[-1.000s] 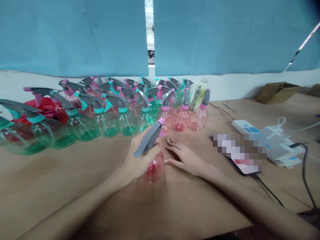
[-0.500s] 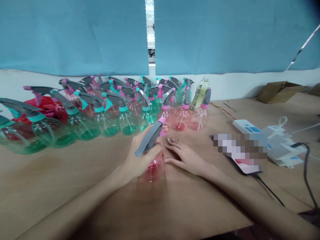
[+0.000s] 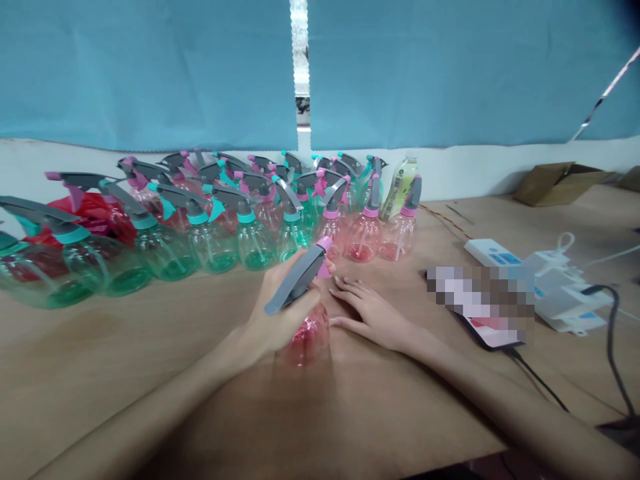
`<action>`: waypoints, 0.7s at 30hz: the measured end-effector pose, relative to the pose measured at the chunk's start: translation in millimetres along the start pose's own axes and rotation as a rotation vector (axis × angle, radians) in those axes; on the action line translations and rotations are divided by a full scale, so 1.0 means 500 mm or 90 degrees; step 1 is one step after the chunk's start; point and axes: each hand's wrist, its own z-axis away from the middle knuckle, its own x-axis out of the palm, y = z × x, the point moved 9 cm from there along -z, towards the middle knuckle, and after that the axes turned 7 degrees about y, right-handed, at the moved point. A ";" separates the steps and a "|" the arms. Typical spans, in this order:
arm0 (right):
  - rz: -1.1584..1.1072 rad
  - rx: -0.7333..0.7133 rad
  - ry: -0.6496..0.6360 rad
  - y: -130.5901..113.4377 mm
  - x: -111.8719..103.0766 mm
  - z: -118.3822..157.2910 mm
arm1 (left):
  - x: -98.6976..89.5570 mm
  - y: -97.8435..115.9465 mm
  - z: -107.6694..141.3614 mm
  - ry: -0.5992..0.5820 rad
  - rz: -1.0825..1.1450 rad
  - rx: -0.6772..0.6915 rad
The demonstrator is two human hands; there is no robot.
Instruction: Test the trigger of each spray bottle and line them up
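A clear pink spray bottle (image 3: 306, 341) with a grey and pink trigger head stands before me on the wooden table. My left hand (image 3: 280, 297) is wrapped around its neck, just below the grey lever; some of the fingers are hidden behind the bottle. To the right of the bottle, my right hand (image 3: 370, 310) lies palm down on the table with fingers spread, thumb tip close to the bottle's side. Whether the thumb touches it I cannot tell. Behind both hands stand rows of spray bottles, among them a green one (image 3: 257, 250) and a pink one (image 3: 361, 243).
A drink bottle (image 3: 400, 190) with a green label stands behind the pink sprayers. On the right are a phone (image 3: 480, 310) on a cable, a white power strip (image 3: 493, 253) with plugs, and a cardboard box (image 3: 557, 183). Red plastic bags (image 3: 97, 217) lie at the left.
The trigger head in my left hand has shifted very slightly left and down. My right hand has stayed in place.
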 end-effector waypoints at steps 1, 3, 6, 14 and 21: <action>0.003 0.001 -0.005 0.000 0.001 0.000 | 0.002 0.002 0.000 -0.010 0.002 0.002; 0.004 0.001 -0.010 0.000 0.001 0.000 | 0.003 0.002 0.000 -0.016 0.001 -0.003; -0.003 -0.004 -0.004 -0.002 -0.002 -0.001 | 0.003 0.000 0.000 -0.017 0.000 -0.006; -0.006 -0.004 0.000 -0.005 -0.003 -0.001 | 0.013 -0.006 0.004 -0.052 0.044 -0.014; 0.002 0.001 -0.007 -0.002 0.000 -0.001 | 0.010 -0.010 0.007 -0.047 0.047 -0.023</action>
